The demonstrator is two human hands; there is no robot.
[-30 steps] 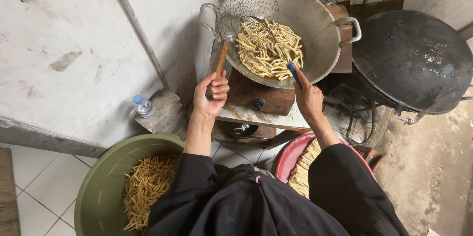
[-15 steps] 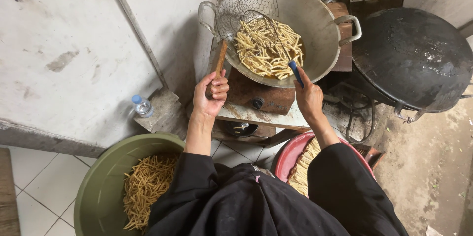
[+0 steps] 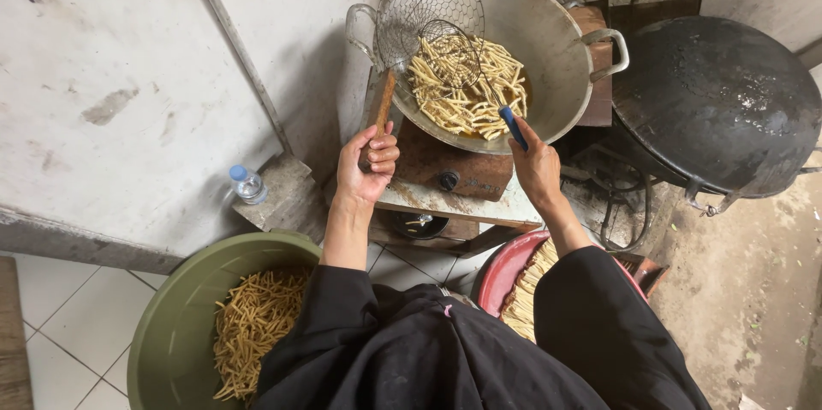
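Observation:
A large metal wok (image 3: 548, 33) sits on a rusty stove (image 3: 454, 172) and holds pale yellow dough sticks (image 3: 467, 89) in oil. My left hand (image 3: 366, 162) grips the wooden handle of a big wire skimmer (image 3: 428, 3), whose basket stands tilted above the wok's left rim. My right hand (image 3: 535, 162) holds the blue handle of a small wire skimmer (image 3: 451, 52), whose basket lies over the sticks in the wok. Both sleeves are black.
A green basin (image 3: 171, 324) of fried sticks stands at lower left, a red basin (image 3: 505, 269) with sticks under my right arm. A black wok (image 3: 719, 102) sits at right. A small plastic bottle (image 3: 247, 184) rests on a ledge by the wall.
The small skimmer's basket has moved left and up across the sticks in the wok. The big skimmer and my left hand stay almost in place.

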